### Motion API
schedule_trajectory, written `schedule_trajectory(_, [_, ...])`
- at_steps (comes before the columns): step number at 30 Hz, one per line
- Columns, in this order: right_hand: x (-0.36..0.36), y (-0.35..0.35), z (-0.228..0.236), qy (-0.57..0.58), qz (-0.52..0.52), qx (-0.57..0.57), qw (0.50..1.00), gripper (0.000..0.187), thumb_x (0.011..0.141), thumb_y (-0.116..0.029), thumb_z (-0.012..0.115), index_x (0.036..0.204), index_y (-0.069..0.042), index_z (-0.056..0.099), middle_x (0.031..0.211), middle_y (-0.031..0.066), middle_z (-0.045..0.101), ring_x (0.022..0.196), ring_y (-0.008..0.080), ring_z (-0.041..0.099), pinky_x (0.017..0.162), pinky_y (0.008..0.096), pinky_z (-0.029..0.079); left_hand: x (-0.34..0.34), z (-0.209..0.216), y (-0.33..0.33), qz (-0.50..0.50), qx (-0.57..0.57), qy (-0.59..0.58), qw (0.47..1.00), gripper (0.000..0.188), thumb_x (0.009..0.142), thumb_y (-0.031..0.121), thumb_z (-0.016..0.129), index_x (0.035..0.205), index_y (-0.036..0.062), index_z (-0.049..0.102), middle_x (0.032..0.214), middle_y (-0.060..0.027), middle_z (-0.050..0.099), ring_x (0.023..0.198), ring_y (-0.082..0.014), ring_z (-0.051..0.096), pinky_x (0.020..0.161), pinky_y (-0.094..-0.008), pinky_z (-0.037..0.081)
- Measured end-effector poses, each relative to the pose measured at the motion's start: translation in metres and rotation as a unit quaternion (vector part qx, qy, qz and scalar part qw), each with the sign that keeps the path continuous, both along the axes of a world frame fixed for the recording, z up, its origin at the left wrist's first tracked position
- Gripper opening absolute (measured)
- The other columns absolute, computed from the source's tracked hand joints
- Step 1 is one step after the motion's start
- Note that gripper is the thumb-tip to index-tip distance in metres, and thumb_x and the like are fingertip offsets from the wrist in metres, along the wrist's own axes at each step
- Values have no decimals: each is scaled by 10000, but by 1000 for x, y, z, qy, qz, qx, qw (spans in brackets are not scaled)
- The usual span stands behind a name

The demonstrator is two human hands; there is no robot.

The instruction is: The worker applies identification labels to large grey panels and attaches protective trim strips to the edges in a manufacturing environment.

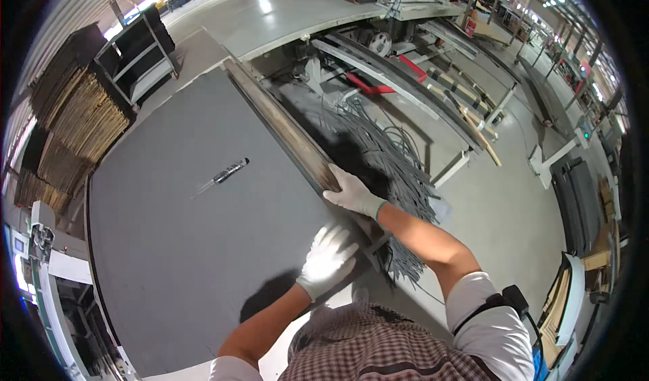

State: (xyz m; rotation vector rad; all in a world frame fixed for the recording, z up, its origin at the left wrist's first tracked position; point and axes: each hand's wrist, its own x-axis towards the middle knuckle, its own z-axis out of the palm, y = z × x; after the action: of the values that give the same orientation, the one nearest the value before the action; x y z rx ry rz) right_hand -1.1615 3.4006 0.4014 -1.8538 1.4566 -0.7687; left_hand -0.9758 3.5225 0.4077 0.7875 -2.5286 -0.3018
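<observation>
Gloved hands (pixel 328 259) on seemingly matte board (pixel 189 232)

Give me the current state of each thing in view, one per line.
Left hand: gloved, flat on the grey board.
Right hand: gloved, gripping the stack's edge.
Grey board stack: lying flat, edges aligned.
Black marker: lying loose on the top board.
Grey strips: heaped on the floor.
</observation>
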Motion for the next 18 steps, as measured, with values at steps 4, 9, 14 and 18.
schedule_trajectory(4, [8,-25,0,-39,41,39,998,913,806,-466,675,1423,104,317,1435,297,404,1349,363,402,1128,378,296,4,1,-3,-2,7,10,1000,411,745,259,705,1133,132,655,1260,-155,531,1259,-347,452,1104,-541,289])
schedule_trajectory(9, [0,-31,-14,-104,-6,3,995,643,874,-408,601,1348,6,471,1319,243,538,1239,328,514,1028,383,398,-17,19,-3,-27,8,43,999,393,740,235,713,1110,112,664,1221,-177,544,1216,-371,476,1074,-526,332])
schedule_trajectory(14, [6,69,-38,-57,-43,54,996,310,1005,-190,397,1143,27,571,1259,164,575,1095,291,582,913,402,482,15,20,-8,14,28,49,998,353,723,181,706,1048,46,667,1191,-217,565,1161,-402,501,1036,-552,350])
schedule_trajectory(18, [34,168,-1,-37,-166,91,981,277,982,-210,490,1148,-4,573,1004,203,629,903,358,620,789,412,498,34,37,-8,17,51,44,998,441,752,203,687,1116,-33,608,1215,-204,559,1225,-394,464,1094,-572,284])
